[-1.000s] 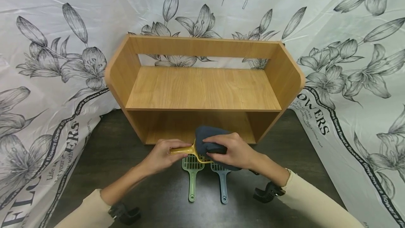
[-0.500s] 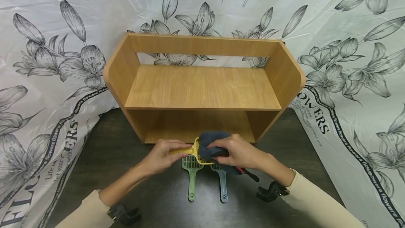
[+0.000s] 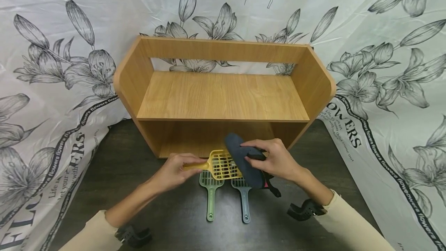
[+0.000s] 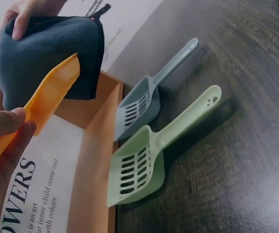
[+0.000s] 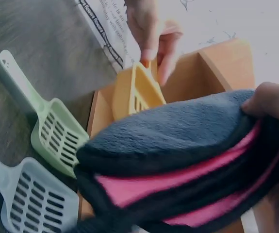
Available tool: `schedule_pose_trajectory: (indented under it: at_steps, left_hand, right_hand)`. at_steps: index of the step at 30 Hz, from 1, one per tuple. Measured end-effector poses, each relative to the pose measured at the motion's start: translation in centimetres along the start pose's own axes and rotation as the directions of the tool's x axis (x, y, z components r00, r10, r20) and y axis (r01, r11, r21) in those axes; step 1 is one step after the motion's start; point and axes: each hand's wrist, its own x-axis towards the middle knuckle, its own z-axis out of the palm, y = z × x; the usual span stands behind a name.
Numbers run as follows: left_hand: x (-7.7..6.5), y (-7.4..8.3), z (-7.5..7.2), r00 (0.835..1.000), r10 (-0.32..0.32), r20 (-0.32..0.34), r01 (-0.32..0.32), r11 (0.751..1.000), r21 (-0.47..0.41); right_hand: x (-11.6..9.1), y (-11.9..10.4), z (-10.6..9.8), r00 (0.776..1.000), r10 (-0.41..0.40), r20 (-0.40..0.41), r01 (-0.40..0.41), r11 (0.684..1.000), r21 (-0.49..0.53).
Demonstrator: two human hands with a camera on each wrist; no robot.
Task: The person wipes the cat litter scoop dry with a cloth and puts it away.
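Note:
My left hand (image 3: 175,171) pinches the handle of a yellow slotted litter scoop (image 3: 223,164), held above the table with its head pointing right. In my right hand (image 3: 278,159) is a dark blue-grey cloth pad (image 3: 245,162), gripped from above. The right wrist view shows its black edging and pink inner layers (image 5: 134,187). The cloth overlaps the scoop's right end in the head view; whether they touch I cannot tell. Below the yellow scoop lie a green litter scoop (image 3: 210,196) and a blue-grey litter scoop (image 3: 245,202), handles toward me.
A two-tier wooden shelf (image 3: 223,96) stands behind the hands. In the left wrist view, the heads of the green and blue-grey scoops reach its front edge (image 4: 111,213). The dark table (image 3: 167,220) runs beneath, with a flower-printed sheet (image 3: 62,88) at the back and sides.
The cloth has moved right and turned, uncovering most of the yellow scoop's slotted head. That scoop has tilted so its slots show. The right hand has shifted right; the left hand has moved slightly left.

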Motion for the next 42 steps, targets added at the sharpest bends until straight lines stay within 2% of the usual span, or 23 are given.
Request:
schedule_pose_trajectory:
  at_steps: [3, 7, 10, 12, 17, 21, 26, 32, 37, 42]
  left_hand:
    - [0.3, 0.2, 0.2, 1.0, 0.001, 0.002, -0.001, 1.0, -0.014]
    - [0.8, 0.6, 0.3, 1.0, -0.008, 0.009, 0.008, 0.999, -0.053]
    - [1.0, 0.8, 0.4, 1.0, -0.023, 0.021, 0.025, 0.996, -0.082]
    - [1.0, 0.7, 0.6, 0.999, -0.03, 0.03, 0.033, 0.995, -0.096]
    - [0.7, 0.7, 0.5, 0.997, -0.049, 0.051, 0.054, 0.993, -0.103]
    - [0.5, 0.8, 0.0, 0.996, -0.051, 0.07, 0.059, 0.991, -0.122]
    - [0.3, 0.6, -0.8, 0.996, -0.061, 0.067, 0.069, 0.99, -0.12]
    - [-0.2, 0.5, -2.4, 0.993, -0.092, 0.077, 0.102, 0.985, -0.137]
    - [-0.7, 0.6, -3.7, 0.992, -0.089, 0.092, 0.102, 0.983, -0.15]
    - [-1.2, 1.1, -4.1, 0.989, -0.075, 0.124, 0.098, 0.976, -0.195]
  right_hand:
    - [0.6, -0.3, 0.9, 0.997, -0.079, -0.022, 0.079, 0.997, -0.018]
    - [1.3, -0.9, 2.4, 0.99, -0.132, 0.043, 0.135, 0.988, -0.073]
    - [1.5, -1.0, 3.4, 0.987, -0.111, 0.116, 0.126, 0.983, -0.131]
    - [1.5, -1.0, 3.7, 0.984, -0.066, 0.166, 0.092, 0.984, -0.153]
    - [1.2, -0.9, 3.4, 0.962, 0.032, 0.272, 0.015, 0.985, -0.173]
    - [0.9, -1.1, 2.6, 0.954, 0.016, 0.299, 0.041, 0.982, -0.185]
    - [0.0, -1.1, 1.0, 0.972, -0.014, 0.236, 0.046, 0.99, -0.131]
    - [-1.7, -0.1, -0.9, 0.999, -0.009, 0.045, 0.011, 0.999, -0.046]
    - [-2.7, 0.7, -2.0, 0.995, 0.043, -0.086, -0.042, 0.999, 0.015]
    - [-2.9, 1.2, -2.4, 0.984, 0.113, -0.137, -0.107, 0.993, 0.055]
